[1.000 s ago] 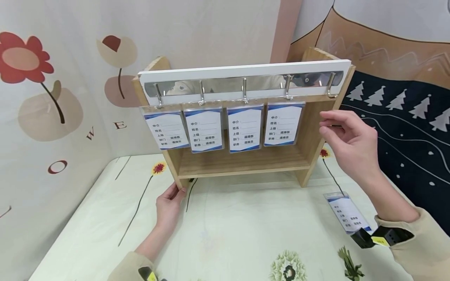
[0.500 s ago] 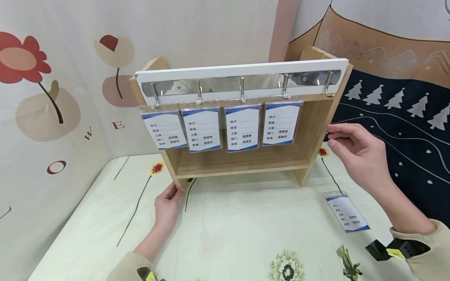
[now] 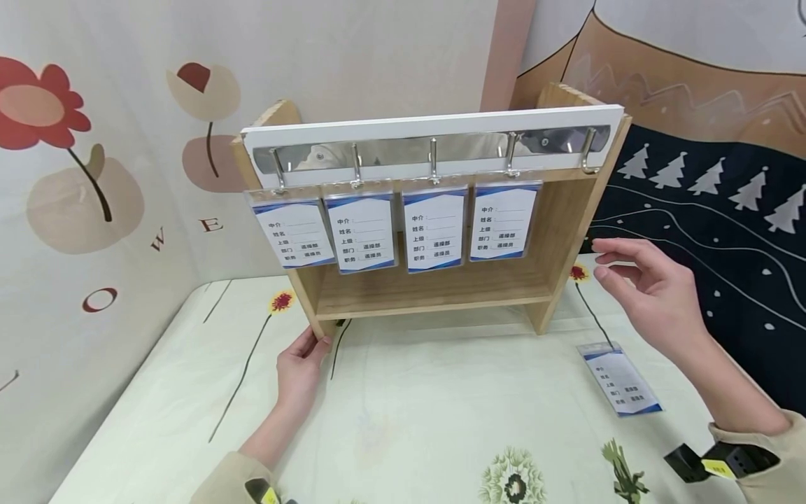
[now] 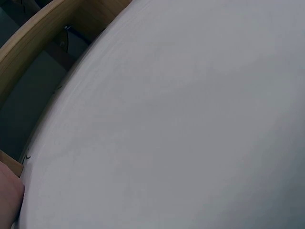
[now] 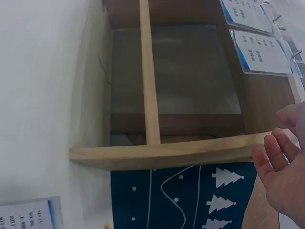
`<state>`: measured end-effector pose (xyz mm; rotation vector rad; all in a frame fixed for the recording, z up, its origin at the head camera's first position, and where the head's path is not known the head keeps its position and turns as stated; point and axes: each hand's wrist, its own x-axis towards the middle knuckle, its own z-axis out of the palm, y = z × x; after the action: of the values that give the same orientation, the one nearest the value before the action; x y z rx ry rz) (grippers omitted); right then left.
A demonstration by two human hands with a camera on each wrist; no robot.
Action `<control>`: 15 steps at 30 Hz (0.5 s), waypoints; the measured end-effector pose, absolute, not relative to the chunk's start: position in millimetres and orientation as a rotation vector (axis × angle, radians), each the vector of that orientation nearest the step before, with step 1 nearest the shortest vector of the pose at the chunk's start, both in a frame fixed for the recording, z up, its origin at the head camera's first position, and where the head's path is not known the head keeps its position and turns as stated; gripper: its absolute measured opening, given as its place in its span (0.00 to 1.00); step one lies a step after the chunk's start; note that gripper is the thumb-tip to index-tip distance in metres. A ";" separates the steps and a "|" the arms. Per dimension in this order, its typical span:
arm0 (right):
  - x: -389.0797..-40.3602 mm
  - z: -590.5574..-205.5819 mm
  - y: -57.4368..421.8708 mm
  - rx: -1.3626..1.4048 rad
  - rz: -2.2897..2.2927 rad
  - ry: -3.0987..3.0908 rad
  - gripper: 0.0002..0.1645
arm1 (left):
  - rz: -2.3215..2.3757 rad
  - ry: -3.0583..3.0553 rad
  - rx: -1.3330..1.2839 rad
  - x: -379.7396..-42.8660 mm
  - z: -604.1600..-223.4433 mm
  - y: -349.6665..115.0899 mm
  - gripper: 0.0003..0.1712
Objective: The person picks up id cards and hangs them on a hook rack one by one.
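My left hand [image 3: 301, 371] grips the lower left leg of a small wooden shelf [image 3: 434, 297], thumb in front; only a sliver of that hand [image 4: 8, 198] enters the left wrist view. Beside the shelf's right side hovers my right hand [image 3: 658, 297], fingers loosely bent with nothing between them. A metal hook rail [image 3: 403, 148] on a white board runs across the shelf's front. Several clear ID badge holders [image 3: 436, 231] with blue-edged cards hang from its hooks; the rightmost hook [image 3: 588, 150] bears none. Another badge holder [image 3: 620, 381] lies on the table below my right hand.
A pale floral cloth [image 3: 409, 420] covers the table. Behind stands a printed curtain [image 3: 390, 56], with a dark tree-patterned part [image 3: 711, 231] close to my right hand. The shelf's right side panel [image 5: 167, 152] lies near the right fingers.
My right hand has moved right and down, away from the rightmost hook, and its fingers have spread a little. The left hand keeps its grip; the badge holders hang as before.
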<state>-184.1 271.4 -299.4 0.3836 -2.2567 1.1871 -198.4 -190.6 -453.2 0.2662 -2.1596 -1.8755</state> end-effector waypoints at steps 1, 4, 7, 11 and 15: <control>-183.7 -301.2 272.7 0.384 1.186 -2.258 0.21 | -1.877 -2.159 0.266 -198.2 -453.2 -190.8 0.28; -182.7 -307.1 277.8 0.393 1.186 -2.261 0.21 | -1.878 -2.158 0.266 -198.3 -453.4 -191.2 0.28; -181.1 -314.9 284.9 0.402 1.185 -2.274 0.22 | -1.884 -2.156 0.266 -198.9 -453.9 -191.3 0.28; -178.0 -329.7 297.5 0.387 1.173 -2.310 0.22 | -1.887 -2.158 0.266 -199.2 -454.1 -191.3 0.28; -175.7 -344.4 310.3 0.372 1.182 -2.317 0.27 | -1.879 -2.164 0.264 -199.4 -453.6 -191.5 0.28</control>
<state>-175.7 310.3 -344.4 0.3715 -2.3168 1.1815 -199.4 -191.5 -453.6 0.2641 -2.1637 -1.8789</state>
